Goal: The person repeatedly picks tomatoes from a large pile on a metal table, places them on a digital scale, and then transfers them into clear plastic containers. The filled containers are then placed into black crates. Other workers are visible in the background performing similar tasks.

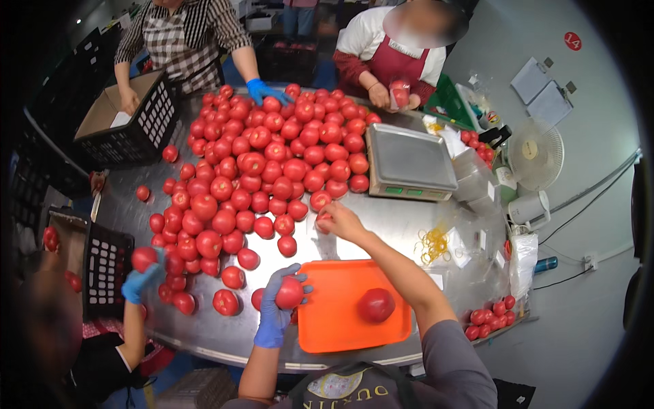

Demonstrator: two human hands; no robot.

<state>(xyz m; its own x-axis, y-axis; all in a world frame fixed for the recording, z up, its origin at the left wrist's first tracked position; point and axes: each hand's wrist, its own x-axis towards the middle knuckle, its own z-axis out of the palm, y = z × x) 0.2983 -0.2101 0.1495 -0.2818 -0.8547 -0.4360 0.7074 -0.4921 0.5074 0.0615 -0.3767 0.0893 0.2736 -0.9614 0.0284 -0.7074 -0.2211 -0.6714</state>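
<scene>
My left hand [278,312], in a blue-violet glove, holds a red tomato [289,293] at the left edge of an orange plastic tray [332,335]. One large tomato [376,305] lies on the tray's right half. My bare right hand [341,222] reaches past the tray to the near edge of the tomato pile, its fingers on a tomato [324,223] that they partly cover; how firmly they hold it is not plain. The big pile of tomatoes [276,151] spreads over the steel table [373,225] beyond and to the left.
A digital scale [413,156], clear plastic boxes [472,179] and yellow rubber bands [433,246] are at the right. Bagged tomatoes [490,319] lie at the lower right edge. Black crates [107,271] stand left. Three co-workers stand around the table; one gloved hand [140,281] holds a tomato.
</scene>
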